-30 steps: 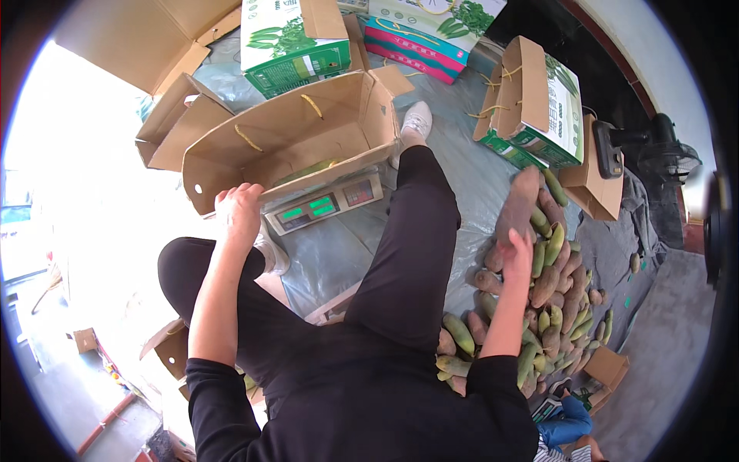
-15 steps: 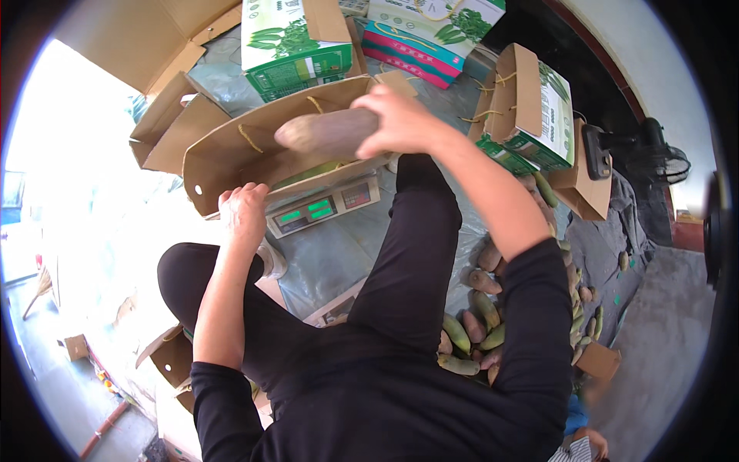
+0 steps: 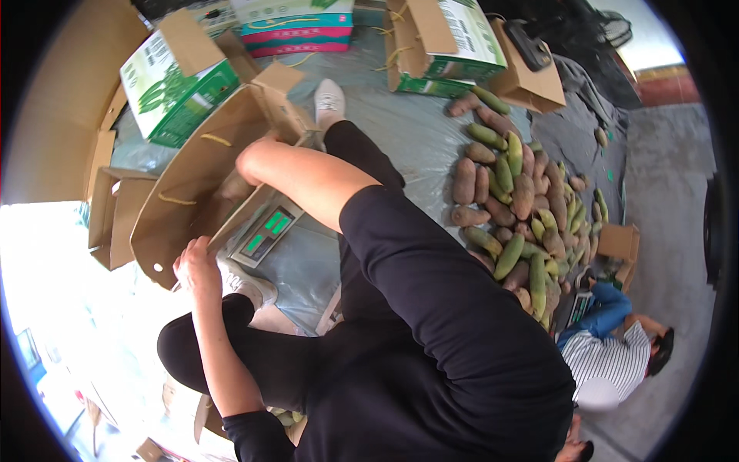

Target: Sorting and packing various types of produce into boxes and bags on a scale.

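Observation:
An uncovered cardboard box (image 3: 185, 165) with yellow cord handles sits tilted on a digital scale (image 3: 265, 237) whose display glows green. Down inside the box, my right hand (image 3: 258, 158) is closed round the upper end of a long brown cucumber-like vegetable (image 3: 229, 192); its fingertips are partly hidden and the box wall covers the lower part. My left hand (image 3: 198, 268) grips the near left corner of the box rim, fingers curled over the cardboard.
To the right lies a big heap of brown and green elongated vegetables (image 3: 523, 185). Printed green-and-white boxes (image 3: 173, 88) stand at the back, with another open box (image 3: 439, 46) and a fan (image 3: 608, 31) at back right. Another person (image 3: 608, 354) sits at lower right.
My right hand has carried the brown vegetable from above the box down into it. The left hand stays on the rim. The view has swung right, bringing the heap and the other person into sight.

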A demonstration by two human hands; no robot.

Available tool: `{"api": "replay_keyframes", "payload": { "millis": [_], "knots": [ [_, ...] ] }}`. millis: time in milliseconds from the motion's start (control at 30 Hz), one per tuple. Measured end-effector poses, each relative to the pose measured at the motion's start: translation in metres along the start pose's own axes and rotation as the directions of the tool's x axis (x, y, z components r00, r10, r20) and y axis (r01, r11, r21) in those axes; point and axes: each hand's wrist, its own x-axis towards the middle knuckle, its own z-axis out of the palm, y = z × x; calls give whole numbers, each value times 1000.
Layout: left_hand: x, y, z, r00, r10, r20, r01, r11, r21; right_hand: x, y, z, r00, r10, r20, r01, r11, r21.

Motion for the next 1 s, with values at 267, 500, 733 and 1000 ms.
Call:
{"api": "replay_keyframes", "payload": {
  "millis": [267, 500, 733, 1000],
  "knots": [
    [-5, -11, 9, 1000, -8, -8, 8, 999, -32, -82, 31, -15, 548, -280, -788, 742, 597, 305],
    [-7, -24, 7, 1000, 24, 11, -24, 999, -23, -169, 183, 52, 439, 243, -865, 719, 482, 501],
    [-3, -24, 17, 1000, -12, 11, 13, 996, -85, -234, 320, 321, 548, 733, -403, 71, 439, 896],
    [3, -49, 33, 999, 37, 30, -33, 990, -134, -317, 283, 568, 724, 676, 138, -619, 548, 562]
  ]
}}
